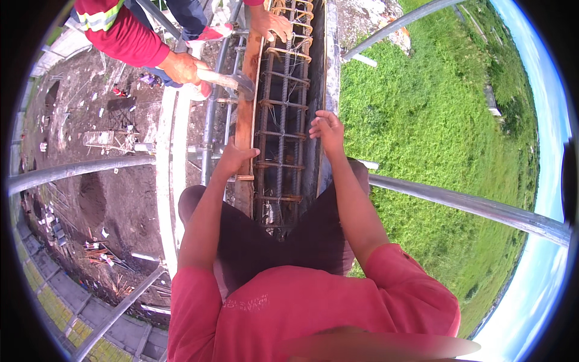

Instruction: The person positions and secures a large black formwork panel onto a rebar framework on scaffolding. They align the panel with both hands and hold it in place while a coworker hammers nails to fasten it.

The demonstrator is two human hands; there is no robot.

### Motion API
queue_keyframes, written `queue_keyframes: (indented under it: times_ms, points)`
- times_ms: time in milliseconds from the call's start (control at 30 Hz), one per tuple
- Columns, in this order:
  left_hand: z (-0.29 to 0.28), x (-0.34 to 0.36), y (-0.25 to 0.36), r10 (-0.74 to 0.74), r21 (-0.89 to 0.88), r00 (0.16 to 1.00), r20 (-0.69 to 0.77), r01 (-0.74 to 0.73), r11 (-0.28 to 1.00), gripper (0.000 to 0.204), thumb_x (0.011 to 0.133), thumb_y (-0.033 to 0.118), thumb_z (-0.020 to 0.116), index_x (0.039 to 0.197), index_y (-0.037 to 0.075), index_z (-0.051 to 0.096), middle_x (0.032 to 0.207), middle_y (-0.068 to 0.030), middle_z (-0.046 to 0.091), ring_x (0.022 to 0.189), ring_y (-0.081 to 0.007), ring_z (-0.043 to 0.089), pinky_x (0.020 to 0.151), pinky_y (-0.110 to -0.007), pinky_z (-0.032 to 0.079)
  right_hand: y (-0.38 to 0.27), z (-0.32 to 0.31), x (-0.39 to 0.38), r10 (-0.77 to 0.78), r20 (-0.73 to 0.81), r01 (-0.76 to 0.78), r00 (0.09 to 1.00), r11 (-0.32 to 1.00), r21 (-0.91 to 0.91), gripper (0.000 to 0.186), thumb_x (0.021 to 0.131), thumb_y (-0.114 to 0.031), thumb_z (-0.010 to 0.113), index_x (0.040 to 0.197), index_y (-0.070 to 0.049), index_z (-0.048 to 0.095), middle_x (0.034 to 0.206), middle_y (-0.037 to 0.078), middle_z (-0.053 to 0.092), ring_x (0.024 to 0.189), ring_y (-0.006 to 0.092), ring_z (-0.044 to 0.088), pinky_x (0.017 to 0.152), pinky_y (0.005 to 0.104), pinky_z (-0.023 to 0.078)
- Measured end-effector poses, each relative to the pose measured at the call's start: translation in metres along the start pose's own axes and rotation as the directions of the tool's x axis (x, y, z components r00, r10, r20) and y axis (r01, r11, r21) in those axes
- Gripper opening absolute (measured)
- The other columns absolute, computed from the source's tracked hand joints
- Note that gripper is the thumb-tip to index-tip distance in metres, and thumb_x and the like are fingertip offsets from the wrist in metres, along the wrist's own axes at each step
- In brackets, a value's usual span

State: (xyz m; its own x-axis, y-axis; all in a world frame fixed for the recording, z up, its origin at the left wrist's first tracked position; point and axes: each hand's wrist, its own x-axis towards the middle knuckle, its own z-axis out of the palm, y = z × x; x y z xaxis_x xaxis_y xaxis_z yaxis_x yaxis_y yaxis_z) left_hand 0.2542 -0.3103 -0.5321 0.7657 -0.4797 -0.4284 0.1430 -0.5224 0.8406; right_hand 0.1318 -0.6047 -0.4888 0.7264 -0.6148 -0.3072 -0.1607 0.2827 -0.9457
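A long rebar cage [282, 133] tied with wire runs away from me inside a narrow formwork, between my legs. My left hand [240, 157] is closed on the edge of the wooden board [247, 114] along its left side. My right hand [325, 130] is open beside the cage's right side, near the dark form panel [316, 90], its fingers loosely bent and apart with nothing visible in them. A co-worker's hand [184, 67] grips a hammer [223, 79], whose head is at the board above my left hand. The co-worker's other hand [270, 24] rests near the top of the cage.
The co-worker [123, 33] leans in from the upper left on scaffold pipes. Steel tubes [458, 202] cross at both sides. Far below lie a dirt work area [90, 205] with scattered materials at left and green grass [434, 120] at right, with sky beyond.
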Motion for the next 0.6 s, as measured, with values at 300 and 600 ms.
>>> queue_keyframes:
  times_ms: [300, 600]
  points:
    - [-0.005, 0.004, -0.003, -0.127, -0.064, 0.983, 0.136, 0.137, 0.989, 0.112, 0.07, 0.047, 0.093, 0.148, -0.011, 0.037, 0.133, -0.0215, 0.061, 0.12, -0.0271, 0.062, 0.106, -0.037, 0.048, 0.012, -0.007, 0.005, -0.07, 0.043, 0.071, 0.997, 0.997, -0.016, 0.025, 0.098, -0.006, 0.061, 0.12, 0.007, 0.062, 0.09, 0.014, 0.071, 0.068, 0.0185, 0.069, 0.056, 0.0299, 0.059]
    - [-0.013, -0.011, 0.023, -0.008, -0.103, 0.986, 0.165, 0.025, 0.994, 0.113, 0.069, 0.051, 0.093, 0.151, -0.007, 0.04, 0.134, -0.0222, 0.062, 0.119, -0.0277, 0.063, 0.104, -0.038, 0.049, 0.01, -0.005, 0.008, -0.101, 0.022, 0.102, 0.995, 0.993, -0.066, 0.022, 0.098, -0.005, 0.061, 0.117, 0.006, 0.063, 0.09, 0.014, 0.071, 0.066, 0.0187, 0.069, 0.054, 0.0298, 0.058]
